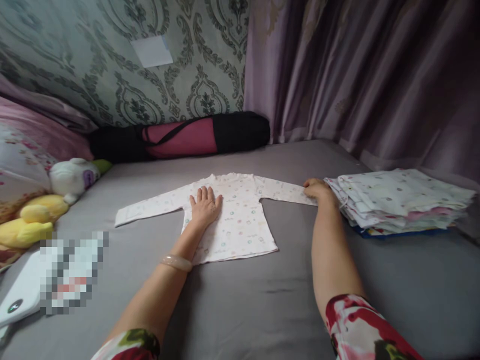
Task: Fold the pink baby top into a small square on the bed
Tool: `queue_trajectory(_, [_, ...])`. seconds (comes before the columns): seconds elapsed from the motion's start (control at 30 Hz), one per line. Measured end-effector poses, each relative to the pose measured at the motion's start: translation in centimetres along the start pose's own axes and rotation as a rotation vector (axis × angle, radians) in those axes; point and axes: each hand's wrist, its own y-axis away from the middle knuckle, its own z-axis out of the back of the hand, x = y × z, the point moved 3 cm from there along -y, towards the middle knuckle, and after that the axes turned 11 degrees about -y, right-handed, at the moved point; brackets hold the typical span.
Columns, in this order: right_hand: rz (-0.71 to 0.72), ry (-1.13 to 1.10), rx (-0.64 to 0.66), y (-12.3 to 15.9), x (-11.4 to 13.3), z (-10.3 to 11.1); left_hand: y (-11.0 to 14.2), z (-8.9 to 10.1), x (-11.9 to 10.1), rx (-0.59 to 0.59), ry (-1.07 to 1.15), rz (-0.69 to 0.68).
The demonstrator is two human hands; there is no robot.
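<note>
Lying flat on a gray bed [240, 310], a small printed shirt [232, 215] bears the spread left hand [206, 206]; the right hand [318, 191], fingers bent, touches a sleeve end beside folded clothes [403, 195]. Behind lies a black-and-pink bag [182, 136]; plush toys [73, 177] sit left.

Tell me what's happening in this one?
A person's two bare hands are on a small white printed long-sleeved shirt spread flat on a gray bed sheet. The left hand lies on the shirt's chest; the right hand is at the end of one sleeve, beside a stack of folded cloth items.
</note>
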Motion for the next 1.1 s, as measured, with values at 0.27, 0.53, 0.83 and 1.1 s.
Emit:
queue_trajectory(0.27, [-0.130, 0.052, 0.117, 1.5, 1.7, 0.8, 0.1, 0.1, -0.1, -0.002, -0.034, -0.003])
queue_trajectory(0.53, [-0.120, -0.109, 0.116, 2.6, 2.4, 2.7, -1.5, 0.8, -1.7, -0.175, 0.076, -0.273])
queue_trajectory(0.83, [-0.034, -0.951, 0.139, 3.5, 3.6, 3.7, -6.1, 1.1, -9.8, -0.155, 0.296, -0.762])
queue_trajectory(1.1, [0.044, -1.454, 0.185, 4.1, 6.7, 4.4, -6.9, 1.7, -10.2, 0.095, 0.132, -0.639])
